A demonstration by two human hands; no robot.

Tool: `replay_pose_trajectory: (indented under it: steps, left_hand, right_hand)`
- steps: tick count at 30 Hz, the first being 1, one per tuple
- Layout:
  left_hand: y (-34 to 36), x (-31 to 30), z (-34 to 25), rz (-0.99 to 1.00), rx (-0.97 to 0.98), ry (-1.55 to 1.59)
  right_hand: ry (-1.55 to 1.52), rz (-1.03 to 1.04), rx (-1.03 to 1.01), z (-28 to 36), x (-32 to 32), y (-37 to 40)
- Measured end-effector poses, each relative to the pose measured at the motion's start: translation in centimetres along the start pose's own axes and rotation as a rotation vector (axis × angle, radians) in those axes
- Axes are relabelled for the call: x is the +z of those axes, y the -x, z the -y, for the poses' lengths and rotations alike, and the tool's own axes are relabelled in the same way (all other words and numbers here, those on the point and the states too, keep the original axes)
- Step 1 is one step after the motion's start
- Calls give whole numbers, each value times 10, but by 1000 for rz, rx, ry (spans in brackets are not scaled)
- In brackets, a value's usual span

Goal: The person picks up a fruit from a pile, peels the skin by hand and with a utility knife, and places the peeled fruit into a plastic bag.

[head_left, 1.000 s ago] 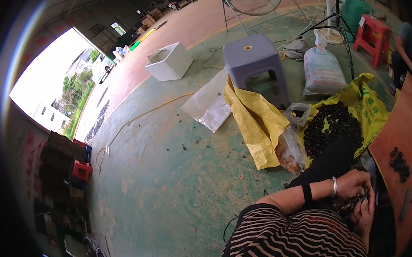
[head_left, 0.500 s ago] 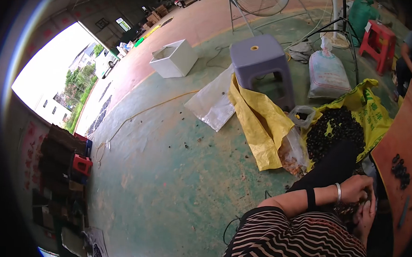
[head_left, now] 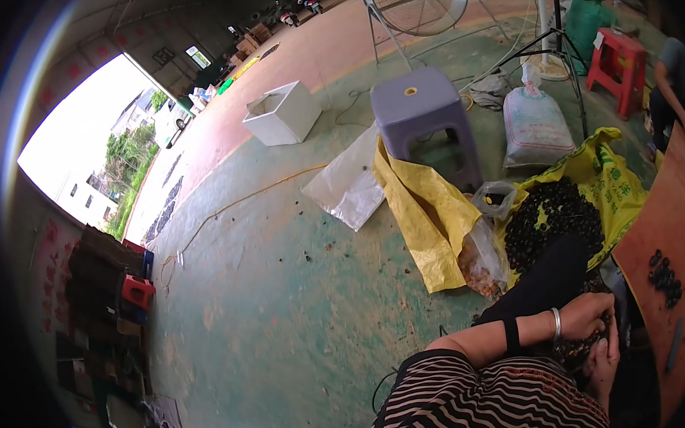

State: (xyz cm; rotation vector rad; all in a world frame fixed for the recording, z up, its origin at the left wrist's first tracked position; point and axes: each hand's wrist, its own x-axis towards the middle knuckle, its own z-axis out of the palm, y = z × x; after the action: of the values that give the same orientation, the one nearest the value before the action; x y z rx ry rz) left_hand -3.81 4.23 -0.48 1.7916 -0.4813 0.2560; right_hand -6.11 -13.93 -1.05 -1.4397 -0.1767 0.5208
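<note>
My left hand (head_left: 583, 316), with a silver bracelet at its wrist, is closed at the lower right, its fingertips close to my right hand (head_left: 602, 363). My right hand is closed too; whatever lies between the fingers is too small and hidden to name. Beneath the hands is a dark, speckled pile (head_left: 573, 348). Several dark, rounded pieces (head_left: 664, 279) lie on an orange-brown board (head_left: 651, 230) beside them, near a thin grey tool (head_left: 673, 348). Beyond my knee, a heap of dark pieces (head_left: 547, 225) rests on a yellow sack (head_left: 623, 186).
A grey-purple stool (head_left: 422, 102) stands by an empty-looking yellow sack (head_left: 427, 218) and plastic sheet (head_left: 348, 187). Farther back are a white box (head_left: 284, 118), a filled sack (head_left: 537, 127), a red stool (head_left: 617, 69) and a large fan (head_left: 415, 5). Another person (head_left: 678, 88) sits beyond the board.
The head view has shifted slightly, so the stool and sacks appear lower and farther left. Both my hands stay close together, with only slight finger movement.
</note>
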Motion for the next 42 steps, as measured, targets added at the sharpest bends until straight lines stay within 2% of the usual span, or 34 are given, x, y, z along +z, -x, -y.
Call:
replay_pose_trajectory:
  steps: [2,4,5,6,8,9,10,12,14,15,16,17,18,19,20,21,24,26,28,30,31,32,35,37,40,42]
  left_hand:
    - [1,3,0,-10,-19,-12]
    - [2,5,-2,-15,-38,-18]
    - [2,6,-2,-29,-55,-37]
    - [2,8,-3,-42,-72,-54]
    - [2,11,0,-32,-80,-55]
    - [1,9,-1,-32,-84,-65]
    - [1,13,-1,-18,-85,-61]
    - [1,13,1,-17,-74,-73]
    - [0,14,7,-4,-42,-44]
    - [-1,14,6,29,-65,-91]
    - [-3,11,0,61,-159,-11]
    - [-4,11,-2,67,-181,-31]
    - [-2,15,3,56,-184,-5]
    - [-5,12,-6,120,-302,63]
    - [-1,15,2,126,-330,119]
    - [-3,17,-1,138,-350,138]
    - [-4,22,3,170,-368,150]
    - [-4,26,2,224,-378,150]
    - [-5,30,-14,270,-403,496]
    - [-8,35,-26,359,-405,566]
    - [-12,34,-27,339,-438,667]
    - [-15,32,-29,327,-481,762]
    - [-21,32,-28,262,-446,769]
    - [-19,33,-24,246,-414,737]
    - [-18,33,-25,257,-418,741]
    - [-18,34,-28,255,-414,734]
  right_hand:
    - [26,-59,16,1,7,0]
    - [69,-53,-76,-9,4,-5]
    - [11,54,-73,-8,-6,-3]
    - [8,41,-73,-11,-2,-3]
    - [-33,-134,-191,-19,11,-9]
    - [-35,-69,-167,-20,7,-8]
    - [130,-54,-181,-25,-1,-9]
    - [182,-126,-225,-25,6,-6]
    - [286,-166,-107,-17,6,0]
    - [298,-210,91,-14,6,6]
    - [355,-218,-166,-17,9,4]
    - [406,-234,-206,-15,9,7]
    - [323,-263,-235,-14,13,8]
    - [316,-227,-115,-3,13,11]
    - [363,-276,-203,-8,13,13]
    - [280,-292,-159,-17,11,13]
    - [262,-319,-149,-8,10,15]
    - [258,-355,-162,-27,1,12]
    - [145,-504,103,-39,-19,5]
    - [116,-587,28,-55,-52,7]
    - [0,-572,119,-16,-47,19]
    - [-15,-523,63,-3,-49,26]
    - [-36,-307,-88,33,-34,44]
    - [12,-183,-120,44,-25,52]
    - [151,-156,-228,44,-20,48]
    - [223,-136,-216,42,-22,50]
